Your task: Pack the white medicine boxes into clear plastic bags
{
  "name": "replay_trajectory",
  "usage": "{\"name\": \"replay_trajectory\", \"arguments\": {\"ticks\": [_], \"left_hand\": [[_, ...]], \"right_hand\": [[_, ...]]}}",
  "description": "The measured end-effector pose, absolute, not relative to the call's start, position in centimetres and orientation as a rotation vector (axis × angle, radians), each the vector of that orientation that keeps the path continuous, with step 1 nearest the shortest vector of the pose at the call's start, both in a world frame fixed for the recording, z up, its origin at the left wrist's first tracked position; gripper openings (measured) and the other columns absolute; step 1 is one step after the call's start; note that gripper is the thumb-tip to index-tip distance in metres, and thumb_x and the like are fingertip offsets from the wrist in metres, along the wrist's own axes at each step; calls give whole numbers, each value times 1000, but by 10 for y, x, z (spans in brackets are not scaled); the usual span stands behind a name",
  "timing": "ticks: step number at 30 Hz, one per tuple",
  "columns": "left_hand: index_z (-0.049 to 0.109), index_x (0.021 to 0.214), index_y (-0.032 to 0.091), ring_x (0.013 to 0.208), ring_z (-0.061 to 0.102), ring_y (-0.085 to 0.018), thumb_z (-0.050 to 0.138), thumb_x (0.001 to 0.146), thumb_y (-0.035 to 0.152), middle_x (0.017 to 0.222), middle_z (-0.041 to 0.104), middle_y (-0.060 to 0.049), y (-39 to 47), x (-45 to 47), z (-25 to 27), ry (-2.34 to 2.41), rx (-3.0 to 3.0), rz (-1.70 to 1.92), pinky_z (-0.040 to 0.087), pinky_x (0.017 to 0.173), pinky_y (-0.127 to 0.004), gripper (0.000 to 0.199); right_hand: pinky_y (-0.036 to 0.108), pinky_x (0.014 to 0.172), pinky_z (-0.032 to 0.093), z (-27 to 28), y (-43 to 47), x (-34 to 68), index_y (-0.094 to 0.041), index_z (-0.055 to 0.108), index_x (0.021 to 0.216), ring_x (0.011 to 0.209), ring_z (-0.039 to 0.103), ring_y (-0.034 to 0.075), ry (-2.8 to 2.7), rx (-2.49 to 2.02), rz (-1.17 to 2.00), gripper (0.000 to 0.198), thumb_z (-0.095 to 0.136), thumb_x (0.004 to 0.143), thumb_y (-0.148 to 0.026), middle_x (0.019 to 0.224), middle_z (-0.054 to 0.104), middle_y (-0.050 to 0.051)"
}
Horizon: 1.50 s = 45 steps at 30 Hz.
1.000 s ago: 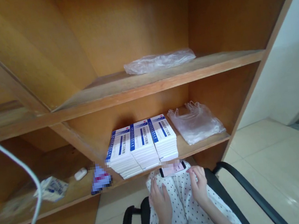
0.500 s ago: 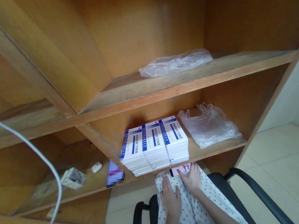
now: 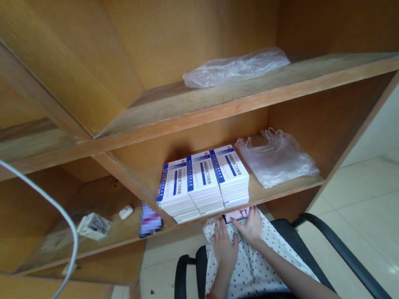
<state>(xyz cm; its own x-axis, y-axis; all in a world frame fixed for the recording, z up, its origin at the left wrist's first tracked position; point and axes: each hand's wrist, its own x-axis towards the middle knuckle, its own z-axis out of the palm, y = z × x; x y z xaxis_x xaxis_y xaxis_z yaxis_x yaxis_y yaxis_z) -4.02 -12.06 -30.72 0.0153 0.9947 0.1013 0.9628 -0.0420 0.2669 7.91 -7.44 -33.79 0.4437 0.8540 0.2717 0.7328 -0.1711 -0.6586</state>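
One wooden shelf unit [image 3: 181, 122] stands before you; below its lower front edge, dotted cloth [image 3: 248, 272] covers your lap; your left hand [image 3: 226, 248] lies flat on it, fingers extended and slightly spread, gripping nothing visible; your right hand [image 3: 252, 226] lies at the near edge of the phone [image 3: 236, 214], thumb set wide of the fingers, though whether they clasp it you cannot tell; the phone rests on your lap, partly hidden; expect it light, stiff and rather slippery, its screen fragile; take hold by its long sides.
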Motion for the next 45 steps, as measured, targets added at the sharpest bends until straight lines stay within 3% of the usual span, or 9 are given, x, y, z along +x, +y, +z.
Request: {"name": "replay_trajectory", "arguments": {"ticks": [15,23,31,34,36,39,45], "left_hand": [[20,146,15,138,22,-25,40,85,30,150,27,-7,-124,-42,-308,2097,2167,440,30,105,-44,66],[22,145,13,138,22,-24,38,86,31,150,28,-8,-125,-44,-312,2085,2160,455,28,106,-44,64],[18,146,13,140,19,-22,33,89,31,151,23,-9,-127,-48,-302,1993,2139,461,28,109,-42,62],[21,145,10,138,25,-22,32,90,34,150,26,-12,-141,-62,-294,1967,2097,434,28,110,-41,61],[27,143,11,135,32,-21,33,90,34,147,32,-11,-155,-79,-284,1894,2107,365,31,109,-39,59],[47,133,19,127,44,-19,34,90,35,138,47,-5,-178,-108,-255,1781,2144,232,33,108,-35,48],[50,129,30,108,58,-16,31,92,39,120,63,0,-210,-147,-153,1591,2316,99,40,99,-31,43]], "right_hand": [[51,103,16,-334,-74,68,3,36,132,129,23,42,-1408,-2054,162,107,53,59,-75,136,31,32],[48,102,24,-342,-76,78,3,32,136,126,33,38,-1296,-1941,295,94,39,76,-69,135,37,28],[44,102,33,-323,-80,97,-3,37,135,121,45,31,-1170,-1686,528,77,43,79,-55,131,48,22],[43,98,39,-313,-91,130,-8,51,125,116,52,29,-1174,-1569,746,63,45,79,-51,126,55,18],[45,95,42,-306,-103,164,-12,65,105,107,58,30,-1276,-1540,910,50,49,76,-49,110,65,16],[42,82,49,-291,-122,219,-15,71,85,87,65,28,-1403,-1506,1021,37,54,72,-46,89,71,11],[31,71,48,-215,-146,269,-19,69,94,76,64,21,-1954,-1539,944,31,48,78,-35,88,70,7]]}}
